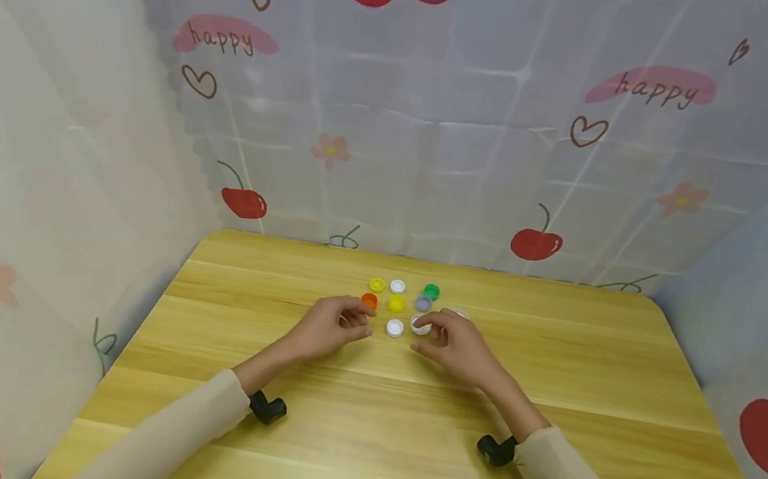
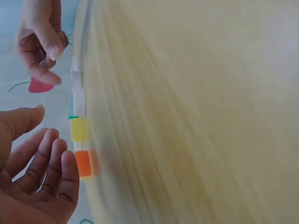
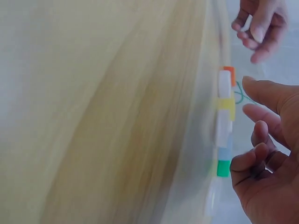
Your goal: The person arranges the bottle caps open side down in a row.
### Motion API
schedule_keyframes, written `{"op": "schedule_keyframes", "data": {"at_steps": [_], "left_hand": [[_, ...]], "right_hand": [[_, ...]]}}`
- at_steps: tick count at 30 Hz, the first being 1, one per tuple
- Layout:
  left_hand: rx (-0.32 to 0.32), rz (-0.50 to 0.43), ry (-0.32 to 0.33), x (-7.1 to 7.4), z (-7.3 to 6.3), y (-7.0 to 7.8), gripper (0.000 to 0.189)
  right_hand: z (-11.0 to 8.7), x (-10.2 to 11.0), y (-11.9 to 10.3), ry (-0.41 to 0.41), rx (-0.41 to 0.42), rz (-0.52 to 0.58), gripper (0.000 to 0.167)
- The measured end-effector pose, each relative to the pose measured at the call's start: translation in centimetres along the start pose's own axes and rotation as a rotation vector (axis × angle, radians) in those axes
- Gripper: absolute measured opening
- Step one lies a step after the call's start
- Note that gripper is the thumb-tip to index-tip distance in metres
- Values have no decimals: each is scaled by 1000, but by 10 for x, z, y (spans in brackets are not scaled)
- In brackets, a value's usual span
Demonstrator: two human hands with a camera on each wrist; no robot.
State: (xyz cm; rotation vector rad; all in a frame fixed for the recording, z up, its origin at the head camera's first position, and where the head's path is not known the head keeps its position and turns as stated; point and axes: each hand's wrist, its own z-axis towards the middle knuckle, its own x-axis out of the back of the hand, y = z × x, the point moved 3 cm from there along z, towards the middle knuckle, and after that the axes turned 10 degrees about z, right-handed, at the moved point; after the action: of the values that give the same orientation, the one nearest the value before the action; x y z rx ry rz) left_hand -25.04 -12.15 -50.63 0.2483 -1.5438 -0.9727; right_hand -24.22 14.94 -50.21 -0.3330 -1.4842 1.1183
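Note:
Several small round bottle caps sit in a loose cluster toward the table's far edge. In the head view my left hand (image 1: pixel 333 327) is beside the orange cap (image 1: pixel 369 300), its fingers loosely bent and holding nothing. My right hand (image 1: pixel 453 345) is over the cluster's right side; its fingertips overlap a white cap (image 1: pixel 420 325). Between the hands lie another white cap (image 1: pixel 395 328) and a yellow cap (image 1: pixel 396 303). A gap shows between thumb and fingers of the left hand (image 2: pixel 39 172) in the left wrist view, and of the right hand (image 3: pixel 271 144) in the right wrist view.
Farther back are a second yellow cap (image 1: pixel 377 285), a white one (image 1: pixel 397 286), a green cap (image 1: pixel 431 292) and a greyish cap (image 1: pixel 423 303). One more white cap (image 1: pixel 461 314) is partly hidden behind my right hand. Printed curtains (image 1: pixel 398 185) enclose the wooden table (image 1: pixel 373 446).

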Motion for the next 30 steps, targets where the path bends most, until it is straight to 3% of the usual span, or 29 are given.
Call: {"op": "schedule_keyframes", "data": {"at_steps": [6,15,30], "left_hand": [[6,48,-42,-13,16,-1,26],[19,193,-42,-18,32,0,25],[-7,310,-55,-24,42,3,19]], "right_hand": [[17,-14,1,-7,-28,-21,32],[37,-28,-1,-18,-44,-103,34],[40,-31,-4,-48,-59,-167,27]]}}
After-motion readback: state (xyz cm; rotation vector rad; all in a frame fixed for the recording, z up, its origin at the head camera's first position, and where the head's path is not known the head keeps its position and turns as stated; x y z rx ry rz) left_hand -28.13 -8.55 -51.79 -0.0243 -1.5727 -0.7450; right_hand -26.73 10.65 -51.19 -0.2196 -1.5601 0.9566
